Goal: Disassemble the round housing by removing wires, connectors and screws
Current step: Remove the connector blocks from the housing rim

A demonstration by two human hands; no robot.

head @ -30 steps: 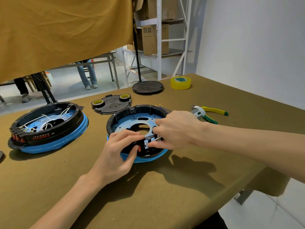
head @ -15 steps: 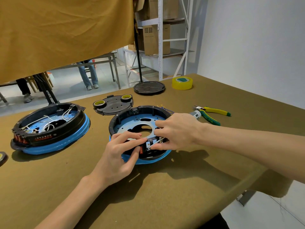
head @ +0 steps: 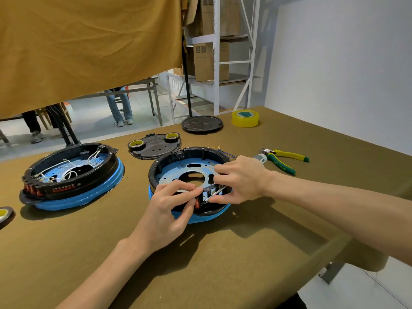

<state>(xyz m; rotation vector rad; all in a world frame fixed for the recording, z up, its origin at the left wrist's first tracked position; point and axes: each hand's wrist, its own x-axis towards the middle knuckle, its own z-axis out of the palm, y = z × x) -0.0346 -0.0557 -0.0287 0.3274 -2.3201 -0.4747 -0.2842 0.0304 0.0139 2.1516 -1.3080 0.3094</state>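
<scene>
A round black housing [head: 178, 161] with a blue base and a blue perforated plate inside lies at the table's middle. My left hand [head: 169, 210] grips its near rim, fingers curled over the connector block with red terminals [head: 197, 202]. My right hand [head: 240, 179] comes from the right and pinches a thin silver tool shaft [head: 215, 194] whose tip points at that block. The tool's handle is hidden in my palm. A few loose wire ends [head: 219, 149] stick out at the housing's far rim.
A second housing [head: 73, 175] full of white wires sits at the left. Behind lie a black cover with two tape rolls [head: 155, 144], a round black lid [head: 201, 124], yellow tape [head: 245, 118] and green-yellow pliers [head: 282, 160]. The table edge runs close at the right.
Both hands stay on the housing's near rim. My left fingers have shifted slightly over the connector block; the view has drifted a little.
</scene>
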